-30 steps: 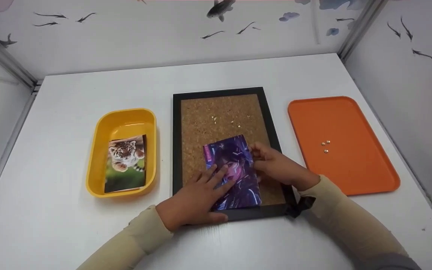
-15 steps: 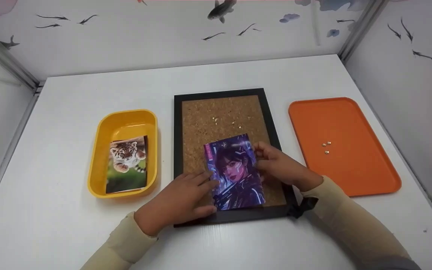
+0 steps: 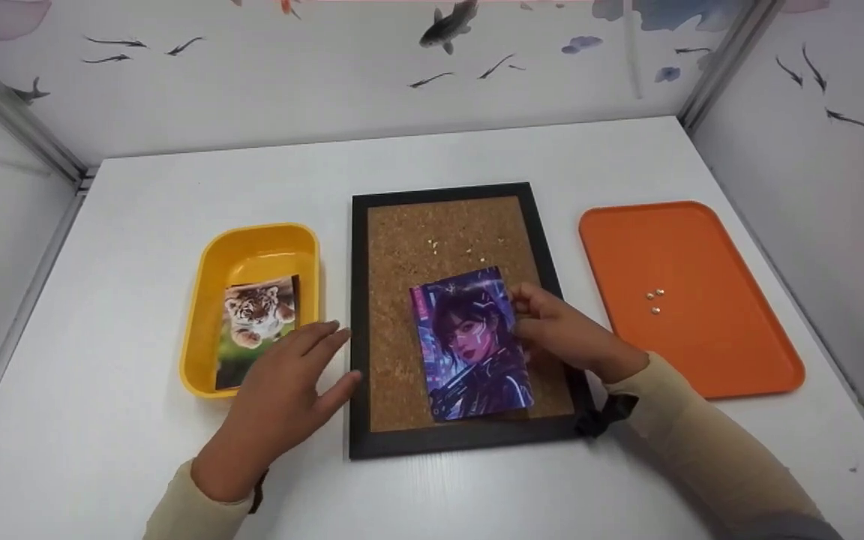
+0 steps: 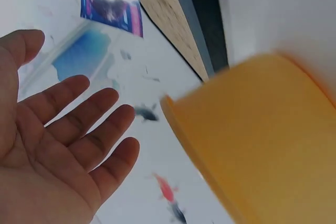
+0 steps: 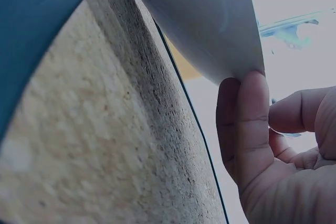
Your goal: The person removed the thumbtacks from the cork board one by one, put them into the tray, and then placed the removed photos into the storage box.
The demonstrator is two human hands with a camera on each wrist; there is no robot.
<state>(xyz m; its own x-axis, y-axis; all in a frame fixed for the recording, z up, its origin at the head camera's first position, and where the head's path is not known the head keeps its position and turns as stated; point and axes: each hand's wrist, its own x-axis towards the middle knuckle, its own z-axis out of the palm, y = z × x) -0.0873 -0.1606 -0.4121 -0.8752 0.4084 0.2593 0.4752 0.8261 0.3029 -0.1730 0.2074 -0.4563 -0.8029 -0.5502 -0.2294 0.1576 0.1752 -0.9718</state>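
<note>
My right hand (image 3: 578, 337) pinches the right edge of a purple illustrated picture card (image 3: 469, 352). The card is tilted over the lower part of a black-framed corkboard (image 3: 394, 322). In the right wrist view the card's pale back (image 5: 210, 24) curves away from the cork surface (image 5: 79, 129), with fingers behind it and the thumb in front. My left hand (image 3: 282, 397) hovers with spread, empty fingers between the corkboard and a yellow tub (image 3: 193, 315); in the left wrist view its palm (image 4: 47, 166) faces the camera beside the tub's wall (image 4: 257, 140). It covers part of a tiger picture (image 3: 252, 307) lying in the tub.
Several small gold-coloured pins (image 3: 433, 246) dot the upper half of the cork. An orange tray (image 3: 709, 315) with 3 small shiny pieces (image 3: 655, 310) lies to the right. White panels (image 3: 312, 75) with painted fish enclose the table at the back and sides.
My left hand has lifted off the card and moved left toward the yellow tub, uncovering the card's picture. My right hand stays at the card's right edge.
</note>
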